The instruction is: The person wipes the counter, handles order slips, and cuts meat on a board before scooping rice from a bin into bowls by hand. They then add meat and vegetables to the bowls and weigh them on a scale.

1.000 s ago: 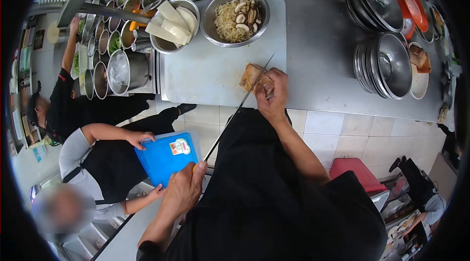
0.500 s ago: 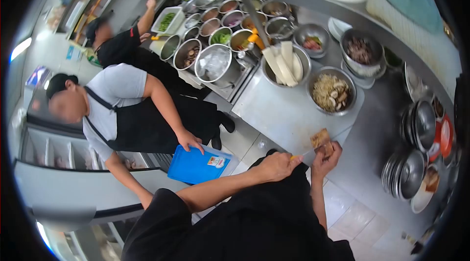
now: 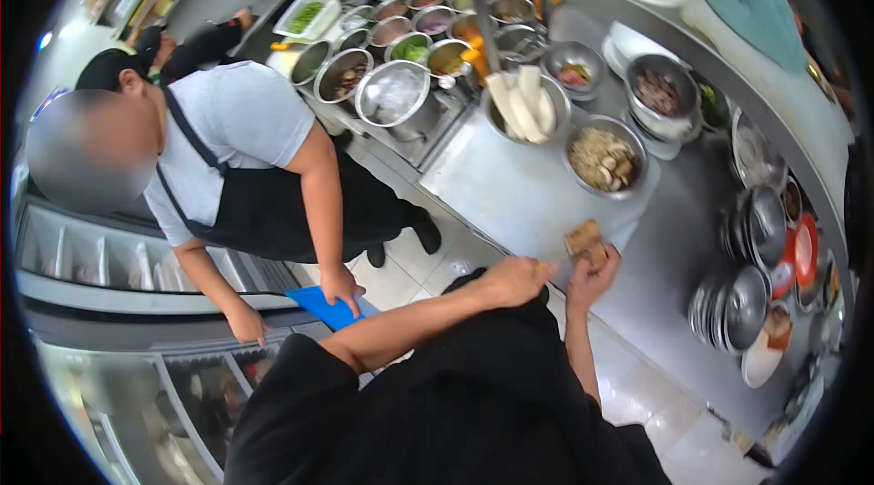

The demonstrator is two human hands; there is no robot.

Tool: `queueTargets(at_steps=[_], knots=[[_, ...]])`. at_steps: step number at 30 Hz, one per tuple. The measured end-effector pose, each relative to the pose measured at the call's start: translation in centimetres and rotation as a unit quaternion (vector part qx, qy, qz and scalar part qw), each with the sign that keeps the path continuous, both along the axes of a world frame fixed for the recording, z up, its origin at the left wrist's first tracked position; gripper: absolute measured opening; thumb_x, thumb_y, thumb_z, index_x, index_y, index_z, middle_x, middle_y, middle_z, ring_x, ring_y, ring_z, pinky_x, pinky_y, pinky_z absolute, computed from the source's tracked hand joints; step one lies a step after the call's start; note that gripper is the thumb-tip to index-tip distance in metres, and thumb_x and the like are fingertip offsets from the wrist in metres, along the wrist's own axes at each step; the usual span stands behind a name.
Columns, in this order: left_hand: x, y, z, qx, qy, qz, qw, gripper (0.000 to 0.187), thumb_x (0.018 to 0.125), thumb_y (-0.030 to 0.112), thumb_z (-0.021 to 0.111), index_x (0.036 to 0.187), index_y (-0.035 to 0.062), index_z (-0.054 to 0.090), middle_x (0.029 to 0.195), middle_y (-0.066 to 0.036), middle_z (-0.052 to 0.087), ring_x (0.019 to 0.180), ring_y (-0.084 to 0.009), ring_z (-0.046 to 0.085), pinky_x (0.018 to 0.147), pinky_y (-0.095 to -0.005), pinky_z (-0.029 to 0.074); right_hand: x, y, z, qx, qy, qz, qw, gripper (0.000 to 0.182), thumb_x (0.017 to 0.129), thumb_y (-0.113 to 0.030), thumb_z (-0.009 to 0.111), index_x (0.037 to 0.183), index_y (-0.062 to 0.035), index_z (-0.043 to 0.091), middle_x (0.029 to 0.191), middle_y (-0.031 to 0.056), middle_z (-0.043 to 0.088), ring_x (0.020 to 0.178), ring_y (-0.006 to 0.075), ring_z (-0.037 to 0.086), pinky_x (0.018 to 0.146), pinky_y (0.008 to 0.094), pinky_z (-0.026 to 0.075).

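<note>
My left hand [image 3: 517,282] is closed around the yellow handle of a knife [image 3: 557,275], its short stretch of pale blade pointing at my right hand. In my right hand [image 3: 593,281] is a brown block of food [image 3: 584,242], gripped with the fingers at its near side. Both hands are close together over the near edge of a white cutting board [image 3: 482,178]. Beyond them on the board stand a metal bowl with mushroom slices and pale shreds [image 3: 601,160] and a bowl of long white strips [image 3: 523,109].
Many metal bowls of ingredients [image 3: 410,50] fill the counter's far left. Stacked metal bowls [image 3: 731,305] and a plate [image 3: 761,362] with another brown piece sit at right. On my left a co-worker [image 3: 246,148] leans over a fridge with a blue lid [image 3: 326,306] in hand.
The co-worker has leaned nearer the fridge, lowering the blue lid, now partly hidden behind my arm. My view has shifted slightly; both hands keep their holds.
</note>
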State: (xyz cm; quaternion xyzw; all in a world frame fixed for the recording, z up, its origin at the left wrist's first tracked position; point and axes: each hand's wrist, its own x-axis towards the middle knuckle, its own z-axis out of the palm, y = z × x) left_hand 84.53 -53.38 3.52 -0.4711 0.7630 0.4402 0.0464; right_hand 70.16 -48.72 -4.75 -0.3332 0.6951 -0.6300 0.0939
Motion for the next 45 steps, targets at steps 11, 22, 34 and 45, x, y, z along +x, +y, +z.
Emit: queueTargets(at_steps=[11, 22, 34, 45], knots=[[-1.3, -0.1, 0.5, 0.003, 0.004, 0.024, 1.000, 0.067, 0.093, 0.053, 0.033, 0.082, -0.0083, 0.057, 0.075, -0.032, 0.057, 0.082, -0.0479, 0.056, 0.074, -0.0467, 0.043, -0.1, 0.0, 0.9, 0.002, -0.004, -0.026, 1.000, 0.028, 0.072, -0.007, 0.060, 0.099, -0.0016, 0.052, 0.095, 0.0155, 0.053, 0.088, 0.0314, 0.053, 0.078, 0.0370, 0.044], [-2.0, 0.0, -0.2, 0.000, 0.006, 0.019, 1.000, 0.070, 0.093, 0.054, 0.032, 0.077, -0.0091, 0.058, 0.075, -0.030, 0.059, 0.082, -0.0479, 0.056, 0.075, -0.0463, 0.044, 0.1, 0.3, 0.9, -0.015, -0.011, -0.027, 0.999, 0.027, 0.073, -0.006, 0.059, 0.098, -0.0003, 0.051, 0.093, 0.0139, 0.052, 0.085, 0.0278, 0.052, 0.075, 0.0351, 0.044], [-1.2, 0.1, -0.6, -0.024, 0.001, 0.036, 0.999, 0.069, 0.092, 0.056, 0.033, 0.079, -0.0059, 0.059, 0.066, -0.019, 0.057, 0.066, -0.0286, 0.054, 0.069, -0.0384, 0.044, -0.4, 0.2, 1.5, 0.015, 0.013, -0.019, 1.000, 0.031, 0.072, -0.012, 0.062, 0.100, -0.0031, 0.050, 0.094, 0.0144, 0.053, 0.090, 0.0317, 0.051, 0.076, 0.0395, 0.043], [-1.5, -0.1, -2.1, -0.021, 0.008, 0.027, 0.999, 0.074, 0.090, 0.062, 0.032, 0.081, -0.0051, 0.061, 0.059, -0.012, 0.053, 0.060, -0.0212, 0.055, 0.062, -0.0333, 0.045, -0.5, 0.1, 0.9, -0.003, -0.001, -0.018, 1.000, 0.034, 0.073, -0.010, 0.063, 0.103, -0.0032, 0.049, 0.100, 0.0160, 0.052, 0.094, 0.0333, 0.049, 0.081, 0.0401, 0.042]])
